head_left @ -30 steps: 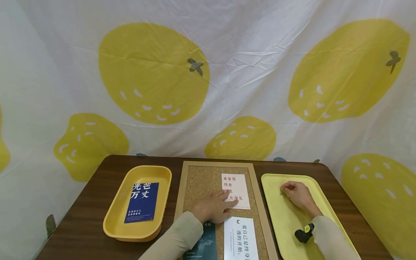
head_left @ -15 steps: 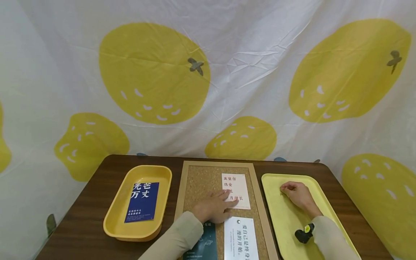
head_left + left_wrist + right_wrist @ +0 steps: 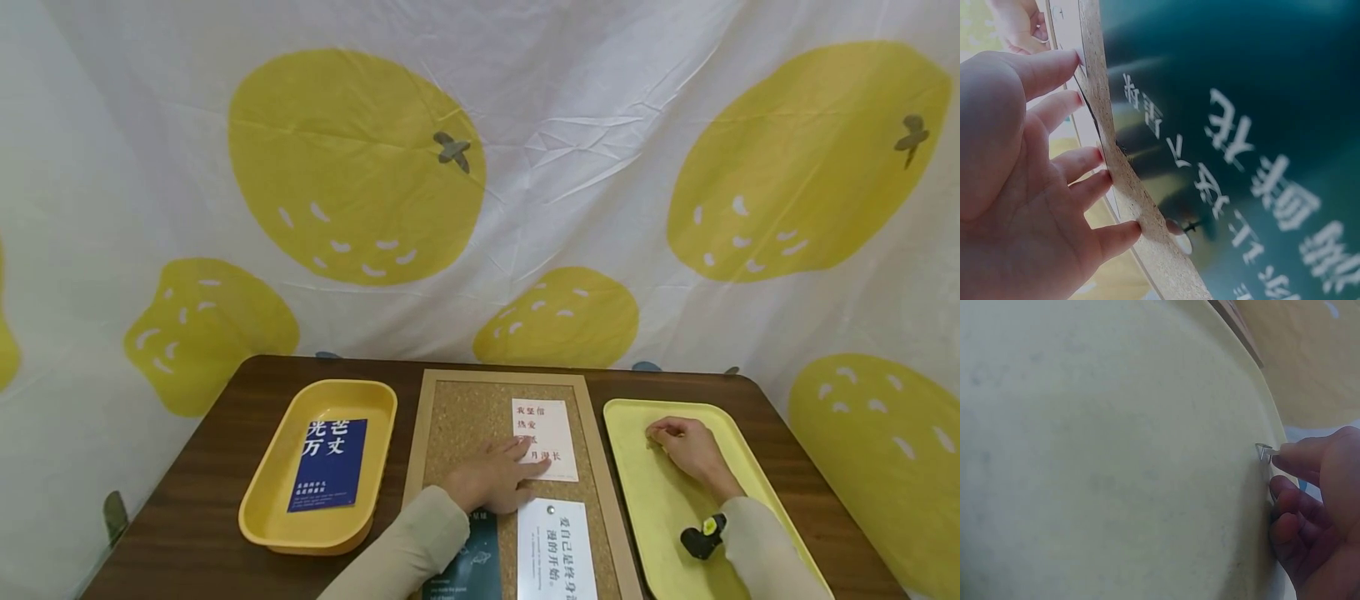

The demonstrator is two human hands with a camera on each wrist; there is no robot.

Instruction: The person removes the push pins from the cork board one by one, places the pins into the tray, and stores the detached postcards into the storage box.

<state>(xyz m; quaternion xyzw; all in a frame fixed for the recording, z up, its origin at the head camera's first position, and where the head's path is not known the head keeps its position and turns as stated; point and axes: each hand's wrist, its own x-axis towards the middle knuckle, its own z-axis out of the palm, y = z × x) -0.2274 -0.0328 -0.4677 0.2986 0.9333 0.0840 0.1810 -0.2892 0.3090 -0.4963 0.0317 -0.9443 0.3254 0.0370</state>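
Fingers spread, my left hand rests on the lower part of a white card with red characters on the framed corkboard. Below it on the board lie a dark green card, partly under the left sleeve, and a white card with dark characters. A silver thumbtack sits at the top of that white card. Over the yellow tray, my right hand pinches a small silver thumbtack between thumb and finger, close to the tray surface.
An orange-yellow basin at the left holds a blue card. The pale yellow tray is right of the board. A black wrist device sits by the right cuff. A lemon-print cloth hangs behind the brown table.
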